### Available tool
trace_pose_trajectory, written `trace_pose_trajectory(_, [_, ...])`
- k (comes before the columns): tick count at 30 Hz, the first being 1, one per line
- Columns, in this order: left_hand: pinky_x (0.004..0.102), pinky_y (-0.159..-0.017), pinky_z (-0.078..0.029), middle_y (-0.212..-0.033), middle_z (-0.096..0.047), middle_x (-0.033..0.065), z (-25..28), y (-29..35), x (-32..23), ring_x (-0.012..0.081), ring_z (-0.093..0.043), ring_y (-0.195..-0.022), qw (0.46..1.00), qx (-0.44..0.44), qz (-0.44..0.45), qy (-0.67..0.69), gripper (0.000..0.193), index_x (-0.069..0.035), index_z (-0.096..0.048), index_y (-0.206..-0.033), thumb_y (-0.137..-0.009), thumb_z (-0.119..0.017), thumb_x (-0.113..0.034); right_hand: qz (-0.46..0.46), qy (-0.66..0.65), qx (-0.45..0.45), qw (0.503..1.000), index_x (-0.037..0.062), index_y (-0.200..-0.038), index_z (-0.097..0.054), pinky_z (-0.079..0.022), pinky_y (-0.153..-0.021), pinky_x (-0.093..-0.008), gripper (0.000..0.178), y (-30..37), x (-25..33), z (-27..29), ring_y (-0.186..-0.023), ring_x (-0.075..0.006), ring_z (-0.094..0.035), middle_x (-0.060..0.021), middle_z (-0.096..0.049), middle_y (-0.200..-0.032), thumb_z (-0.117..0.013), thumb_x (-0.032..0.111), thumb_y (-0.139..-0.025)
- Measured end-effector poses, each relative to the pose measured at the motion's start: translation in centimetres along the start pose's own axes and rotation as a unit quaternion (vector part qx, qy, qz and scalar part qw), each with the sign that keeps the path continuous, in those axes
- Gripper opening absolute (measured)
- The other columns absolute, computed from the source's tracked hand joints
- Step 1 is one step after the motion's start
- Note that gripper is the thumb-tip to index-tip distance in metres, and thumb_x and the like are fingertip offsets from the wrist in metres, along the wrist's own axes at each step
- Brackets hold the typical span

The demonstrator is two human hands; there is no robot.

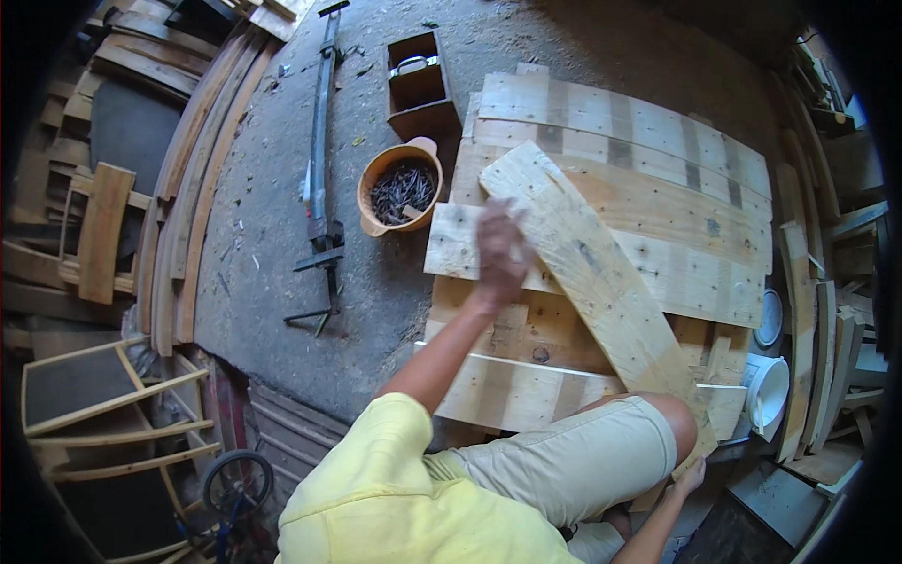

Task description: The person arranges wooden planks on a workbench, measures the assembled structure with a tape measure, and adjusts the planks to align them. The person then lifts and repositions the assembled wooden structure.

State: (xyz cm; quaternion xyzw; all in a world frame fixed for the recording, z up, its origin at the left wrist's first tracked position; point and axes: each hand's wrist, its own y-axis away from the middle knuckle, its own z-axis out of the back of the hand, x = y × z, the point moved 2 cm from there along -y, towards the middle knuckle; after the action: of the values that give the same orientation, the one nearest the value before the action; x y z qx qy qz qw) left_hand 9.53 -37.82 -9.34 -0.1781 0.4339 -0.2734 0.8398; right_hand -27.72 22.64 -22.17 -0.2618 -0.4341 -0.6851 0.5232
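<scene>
A long pale wooden board point(597, 254) lies slantwise over a stack of planks point(676, 226), its near end beside my bent knee. My right hand point(691, 477) grips that near end, partly hidden by the board and my leg. My left hand point(503, 252) is just left of the board's far part, above the planks. Motion smears its fingers, so I cannot tell what they hold, if anything. Left of the stack stands a tan two-handled pot point(368, 193) full of dark nails point(404, 186). Dark nail heads or holes dot the planks.
Behind the pot is an open wooden box point(427, 117) with compartments. A long metal bar clamp point(324, 141) lies on the concrete floor point(268, 216). White buckets point(768, 390) stand at right. Lumber point(216, 141) lines both sides; wooden frames point(108, 404) and a small wheel point(237, 481) are lower left.
</scene>
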Motion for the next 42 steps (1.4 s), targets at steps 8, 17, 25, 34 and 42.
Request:
trace_pose_trajectory(8, [0.0566,-0.122,-0.016,-0.153,-0.039,0.0165,-13.1,4.5,-14.1,0.0398,-0.028,-0.146,0.973,0.163,-0.104,0.127,0.051,-0.009,-0.057,-0.135,-0.089,-0.066,-0.027,-0.037,-0.008,0.049,0.998,-0.0035,-0.137,-0.054,-0.048,-0.097,-0.0366,0.05,1.5,-0.2,-0.3,-0.112,-0.0238,-0.06,-0.0145,-0.061,-0.13,-0.049,0.035,-0.106])
trace_pose_trajectory(17, [0.0634,-0.122,-0.005,-0.144,-0.051,0.0199,-16.5,7.1,-15.3,0.0398,-0.033,-0.145,0.914,0.351,-0.198,0.039,0.052,0.001,-0.058,-0.129,-0.094,-0.054,-0.036,-0.065,-0.094,0.047,0.992,-0.0015,-0.135,-0.057,-0.048,-0.101,-0.0396,0.048,4.3,-0.4,0.0,-0.114,-0.027,-0.06,-0.0149,-0.062,-0.13,-0.052,0.036,-0.105])
trace_pose_trajectory(25, [0.063,-0.121,-0.008,-0.147,-0.052,0.0161,-18.1,6.9,-15.6,0.0373,-0.04,-0.142,0.92,0.352,-0.17,-0.008,0.056,-0.005,-0.057,-0.137,-0.093,-0.061,-0.039,0.085,-0.048,-0.058,0.994,0.0007,-0.115,-0.069,-0.05,-0.09,-0.0311,0.027,5.7,-0.4,-1.5,-0.098,-0.0148,-0.062,-0.0037,-0.068,-0.105,-0.063,0.022,-0.1])
trace_pose_trajectory(34, [0.0582,-0.123,-0.003,-0.148,-0.05,0.0114,-16.2,6.3,-18.1,0.0333,-0.036,-0.144,0.901,0.386,-0.187,-0.063,0.05,-0.008,-0.059,-0.133,-0.096,-0.057,-0.041,0.025,0.016,-0.142,0.989,0.0053,-0.117,-0.069,-0.052,-0.082,-0.0336,0.038,9.7,2.2,-1.2,-0.088,-0.017,-0.065,-0.011,-0.072,-0.095,-0.072,0.034,-0.091])
trace_pose_trajectory(42, [0.057,-0.123,-0.002,-0.151,-0.048,0.0093,-15.7,6.7,-17.7,0.0319,-0.034,-0.146,0.889,0.401,-0.2,-0.093,0.053,-0.006,-0.057,-0.137,-0.098,-0.054,-0.042,0.018,0.012,-0.121,0.992,0.0077,-0.126,-0.066,-0.051,-0.092,-0.0372,0.044,11.7,3.4,-1.7,-0.105,-0.0266,-0.069,-0.0167,-0.072,-0.114,-0.068,0.038,-0.094])
